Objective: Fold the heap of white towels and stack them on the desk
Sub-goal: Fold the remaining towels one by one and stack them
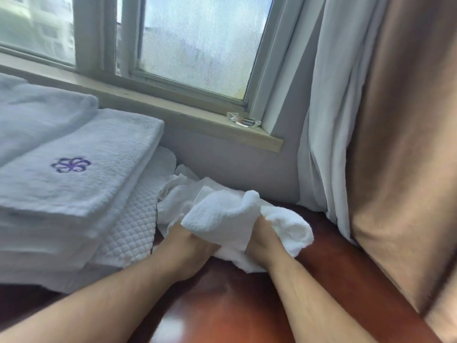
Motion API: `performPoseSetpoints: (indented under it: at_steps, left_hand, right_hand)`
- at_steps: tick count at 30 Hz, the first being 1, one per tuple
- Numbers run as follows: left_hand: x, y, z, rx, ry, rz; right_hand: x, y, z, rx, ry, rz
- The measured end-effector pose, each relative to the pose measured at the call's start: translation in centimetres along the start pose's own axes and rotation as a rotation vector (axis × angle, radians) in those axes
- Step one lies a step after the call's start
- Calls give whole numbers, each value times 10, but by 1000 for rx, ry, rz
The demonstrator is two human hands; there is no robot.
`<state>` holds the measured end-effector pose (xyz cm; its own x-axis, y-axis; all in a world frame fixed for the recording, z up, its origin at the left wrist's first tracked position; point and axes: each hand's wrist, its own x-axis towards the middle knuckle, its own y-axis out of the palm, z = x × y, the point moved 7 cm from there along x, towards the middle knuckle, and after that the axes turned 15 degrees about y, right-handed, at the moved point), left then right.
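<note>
left hand [190,240]: gripping the near edge of the towel [227,219], fingers curling into the cloth, tips hidden under it
right hand [262,237]: gripping the same towel further right of the stack [74,194], fingers closing round a bunched fold
towel: hanging crumpled between both hands, being held right of the stack, one end drooping past the right hand
heap [176,191]: lying loose just right of the stack, behind the held towel, against the wall
stack: sitting folded and white, top towel showing a purple flower [71,165]
quilted mat [131,226]: lying under the stack, sticking out at its right side
desk [235,305]: carrying the stack, showing red-brown wood right of it
ashtray [243,120]: resting on the sill [173,112], above and right of the stack
</note>
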<state>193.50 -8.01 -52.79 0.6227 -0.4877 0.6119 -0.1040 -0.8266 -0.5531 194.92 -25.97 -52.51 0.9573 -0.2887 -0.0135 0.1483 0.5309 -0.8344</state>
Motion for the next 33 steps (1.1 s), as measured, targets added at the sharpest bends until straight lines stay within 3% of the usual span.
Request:
performPoseSetpoints:
  at_steps: [2, 3, 5, 8, 12, 18, 21, 23, 25, 28, 31, 33]
  left_hand:
    - [-1, -7, -4, 30, 11, 1]
    - [-2, -10, -7, 122, 12, 30]
    - [0, -20, -13, 303, 12, 40]
    - [7, -41, -40, 333, 56, 2]
    - [2, -70, -79, 367, 103, 56]
    - [-19, -138, -114, 316, 33, -19]
    - [-39, -170, -126, 368, 4, 72]
    - [-55, -180, -133, 474, 36, 180]
    - [-79, -183, -136, 582, 32, 316]
    - [-122, -175, -128, 688, -67, 562]
    - [-164, -158, -120, 648, -237, 772]
    - [-186, -146, -120, 528, -375, 860]
  right_hand:
    - [-13, -4, 4, 77, 51, 163]
    - [-19, -15, 10, 85, 26, 132]
    - [-28, -45, 23, 91, -8, -61]
    - [-47, -87, 42, 102, -3, -325]
    - [-75, -134, 70, 236, -4, -483]
    - [-112, -181, 93, 748, 165, -393]
    - [-123, -195, 86, 941, 229, -410]
    - [-125, -201, 72, 944, 265, -445]
    - [-129, -202, 54, 809, 289, -484]
    - [-141, -189, 26, 314, 324, -473]
    - [-160, -143, -13, -453, 505, -191]
    - [-173, -121, -44, -679, 610, -67]
